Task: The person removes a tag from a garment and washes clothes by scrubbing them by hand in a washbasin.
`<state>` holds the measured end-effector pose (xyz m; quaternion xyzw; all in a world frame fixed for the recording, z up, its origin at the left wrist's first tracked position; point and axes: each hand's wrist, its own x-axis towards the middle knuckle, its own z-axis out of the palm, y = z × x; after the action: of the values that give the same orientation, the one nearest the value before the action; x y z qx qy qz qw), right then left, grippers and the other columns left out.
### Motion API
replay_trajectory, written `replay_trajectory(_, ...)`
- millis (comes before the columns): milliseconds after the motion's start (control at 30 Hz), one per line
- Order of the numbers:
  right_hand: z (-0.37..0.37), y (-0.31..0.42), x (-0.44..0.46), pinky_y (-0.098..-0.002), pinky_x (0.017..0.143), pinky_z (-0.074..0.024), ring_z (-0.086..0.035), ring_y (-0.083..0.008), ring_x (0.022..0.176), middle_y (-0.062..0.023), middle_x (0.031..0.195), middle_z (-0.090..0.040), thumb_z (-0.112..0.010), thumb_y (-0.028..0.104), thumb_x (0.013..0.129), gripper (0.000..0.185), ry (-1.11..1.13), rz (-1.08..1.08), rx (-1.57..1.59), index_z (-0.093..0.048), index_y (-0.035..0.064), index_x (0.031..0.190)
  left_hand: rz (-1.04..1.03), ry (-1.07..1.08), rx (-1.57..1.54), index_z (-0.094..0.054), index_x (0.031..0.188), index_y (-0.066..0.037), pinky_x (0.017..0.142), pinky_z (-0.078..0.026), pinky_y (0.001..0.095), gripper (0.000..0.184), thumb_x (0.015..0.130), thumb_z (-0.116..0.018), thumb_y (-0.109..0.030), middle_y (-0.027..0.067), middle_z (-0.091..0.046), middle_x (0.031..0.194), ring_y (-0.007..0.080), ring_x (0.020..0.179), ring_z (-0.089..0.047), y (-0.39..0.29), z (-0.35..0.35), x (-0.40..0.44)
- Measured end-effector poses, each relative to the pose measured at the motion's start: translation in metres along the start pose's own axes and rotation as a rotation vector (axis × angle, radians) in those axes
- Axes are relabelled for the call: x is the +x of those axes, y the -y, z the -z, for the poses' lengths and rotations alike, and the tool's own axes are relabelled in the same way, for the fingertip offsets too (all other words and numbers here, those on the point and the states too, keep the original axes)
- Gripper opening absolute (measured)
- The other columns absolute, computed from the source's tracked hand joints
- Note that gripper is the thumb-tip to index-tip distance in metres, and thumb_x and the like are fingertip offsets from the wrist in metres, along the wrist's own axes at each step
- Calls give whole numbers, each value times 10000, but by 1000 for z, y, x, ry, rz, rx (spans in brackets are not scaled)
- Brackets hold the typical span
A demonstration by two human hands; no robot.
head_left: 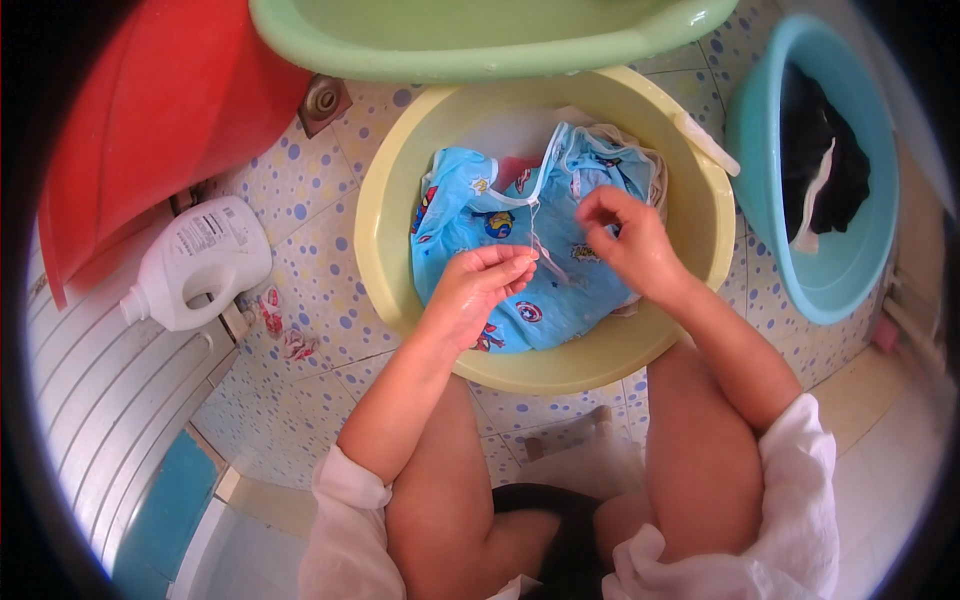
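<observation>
My left hand [478, 290] is over a yellow basin, its thumb and fingertips pinched on a thin white string [534, 215]. The string runs up to the white trim of a light blue printed cloth [545, 305] with cartoon superhero figures and emblems. Right of it, my right hand [640, 245] hovers above the same cloth, fingers curled and thumb apart, with nothing visible between them. The cloth lies bunched in the yellow basin [378, 215]. A pale cloth edge [650, 180] shows behind it at the right.
A green tub [500, 62] stands at the far side. On the right, a blue basin [765, 180] holds black cloth [825, 160]. A white detergent bottle [190, 255] lies left, near a red basin [170, 120]. A floor drain [323, 100] is set in the dotted tiles.
</observation>
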<state>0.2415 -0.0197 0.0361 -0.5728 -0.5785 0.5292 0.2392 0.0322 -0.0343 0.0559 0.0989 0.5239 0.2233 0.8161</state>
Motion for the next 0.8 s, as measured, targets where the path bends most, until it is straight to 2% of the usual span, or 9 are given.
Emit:
replay_trajectory(33, -5, 2, -1, -306, 700, -480, -598, -185, 768, -95, 848, -588, -567, 7, 739, 229, 4, 141, 129, -531, 22, 964, -3, 16, -3, -569, 992, 35, 758, -439, 243, 206, 834, -589, -96, 56, -581, 898, 129, 808, -549, 0, -1, -1)
replay_trajectory(200, -18, 18, -2, -302, 693, -483, -605, -202, 771, -98, 852, -580, -575, 14, 768, 354, 209, 248, 320, -464, 52, 1102, -1, 36, -71, -576, 988, 17, 740, -433, 233, 199, 836, -582, -110, 47, -582, 874, 121, 798, -547, 1, -3, -1)
replay_trajectory(300, -9, 17, -1, -338, 635, -476, -601, -237, 720, -104, 867, -566, -548, 14, 782, 299, 231, 84, 108, -475, 44, 1070, -15, 48, -76, -577, 988, 13, 736, -432, 229, 198, 834, -580, -111, 47, -585, 865, 118, 797, -547, 2, 2, 0)
replay_trajectory(367, -7, 5, 1, -377, 589, -458, -576, -285, 665, -114, 873, -554, -514, -11, 754, 303, 23, 260, -375, -475, 47, 1049, -27, 32, -62, -576, 988, 14, 739, -431, 228, 199, 833, -580, -110, 49, -587, 863, 116, 798, -547, 3, 4, 2)
replay_trajectory(500, -4, -1, 3, -384, 599, -461, -557, -313, 671, -119, 867, -557, -502, -15, 716, 301, 40, 259, -605, -497, 51, 1009, -49, -56, 30, -604, 980, 9, 693, -423, 203, 219, 821, -610, -140, 36, -609, 848, 84, 759, -543, 8, -1, 4)
replay_trajectory(567, -8, 5, 7, -374, 619, -470, -559, -294, 675, -118, 879, -560, -547, -23, 650, 335, -224, 665, -632, -520, 55, 974, -74, -76, 79, -609, 971, 11, 691, -423, 202, 217, 819, -614, -144, 36, -613, 837, 82, 751, -546, 10, -2, 4)
replay_trajectory(700, -22, 14, -6, -355, 649, -471, -568, -265, 709, -112, 904, -566, -585, -39, 666, 322, -82, 617, -270, -530, 44, 972, -145, -74, 87, -613, 951, 15, 690, -424, 202, 211, 817, -619, -148, 44, -620, 836, 79, 748, -549, 10, -1, 3)
replay_trajectory(767, -26, 15, -8, -345, 653, -469, -574, -253, 728, -110, 915, -568, -611, -36, 700, 290, 183, 149, 86, -526, 35, 967, -157, -79, 78, -612, 952, 18, 691, -424, 203, 214, 818, -618, -148, 46, -620, 839, 78, 751, -549, 9, -1, 3)
replay_trajectory(800, -27, 13, -7, -345, 653, -469, -574, -253, 728, -110, 915, -568, -611, -36, 700, 290, 183, 149, 86, -526, 35, 967, -170, -71, 88, -610, 954, 20, 695, -424, 204, 217, 818, -618, -150, 48, -620, 839, 81, 753, -550, 9, 0, 4)
